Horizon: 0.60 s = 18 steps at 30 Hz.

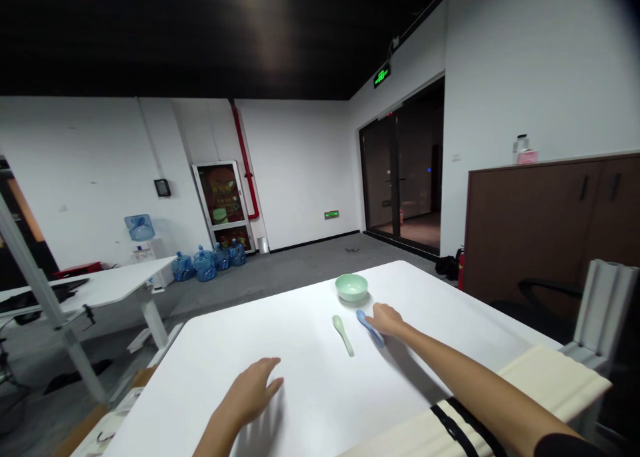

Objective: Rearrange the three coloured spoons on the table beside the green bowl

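Note:
My right hand [387, 320] is closed at the blue spoon [377, 338], its fingertips on the handle just behind the bowl end. That spoon rests on the white table [300, 337]. To its left lies a pale green spoon [343, 335], apart from both hands. A light green bowl [351, 288] stands upright just beyond the two spoons. Over the near left part of the table is my left hand [255, 385], thumb and fingers apart, holding nothing.
A cream cloth or board [550, 380] with black straps lies along the near right edge under my right forearm. A metal post [603, 310] rises at the right. Another white table [125, 280] and blue water jugs [204, 264] are off to the left.

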Available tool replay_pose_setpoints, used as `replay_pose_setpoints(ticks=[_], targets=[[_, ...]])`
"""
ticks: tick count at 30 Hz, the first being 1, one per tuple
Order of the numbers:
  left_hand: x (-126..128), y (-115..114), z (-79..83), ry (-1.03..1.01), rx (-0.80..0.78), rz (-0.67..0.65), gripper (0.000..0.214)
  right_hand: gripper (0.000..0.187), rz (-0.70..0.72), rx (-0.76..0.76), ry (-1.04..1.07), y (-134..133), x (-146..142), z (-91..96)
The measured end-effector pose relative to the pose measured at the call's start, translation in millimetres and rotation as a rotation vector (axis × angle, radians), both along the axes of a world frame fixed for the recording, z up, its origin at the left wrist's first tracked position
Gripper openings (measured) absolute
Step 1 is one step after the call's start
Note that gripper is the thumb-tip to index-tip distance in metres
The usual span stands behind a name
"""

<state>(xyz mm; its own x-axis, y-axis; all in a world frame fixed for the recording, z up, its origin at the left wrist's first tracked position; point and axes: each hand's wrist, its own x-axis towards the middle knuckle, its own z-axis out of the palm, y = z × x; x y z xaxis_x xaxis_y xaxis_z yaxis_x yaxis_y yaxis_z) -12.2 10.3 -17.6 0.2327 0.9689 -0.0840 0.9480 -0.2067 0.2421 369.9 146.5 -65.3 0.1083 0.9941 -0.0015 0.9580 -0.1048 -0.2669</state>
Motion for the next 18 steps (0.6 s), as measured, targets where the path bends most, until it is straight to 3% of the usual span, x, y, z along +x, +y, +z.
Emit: replay_pose_setpoints(ticks=[4,8,13,18], targets=[[1,-1,0.8,0.007,0.001,0.001,0.060,0.047,0.021,0.122,0.020,-6,6,34.3],[3,-2,4.2,0.017,0.010,0.002,0.060,0.054,0.191,0.174,0.035,-19,14,51.1],[5,-3,5.9,0.018,0.009,0.011,0.059,0.073,0.192,0.171,-0.012,-37,25,30.3],[5,-3,4.0,0.030,0.011,0.016,0.059,0.078,0.208,0.094,-0.036,-39,40,0.3]])
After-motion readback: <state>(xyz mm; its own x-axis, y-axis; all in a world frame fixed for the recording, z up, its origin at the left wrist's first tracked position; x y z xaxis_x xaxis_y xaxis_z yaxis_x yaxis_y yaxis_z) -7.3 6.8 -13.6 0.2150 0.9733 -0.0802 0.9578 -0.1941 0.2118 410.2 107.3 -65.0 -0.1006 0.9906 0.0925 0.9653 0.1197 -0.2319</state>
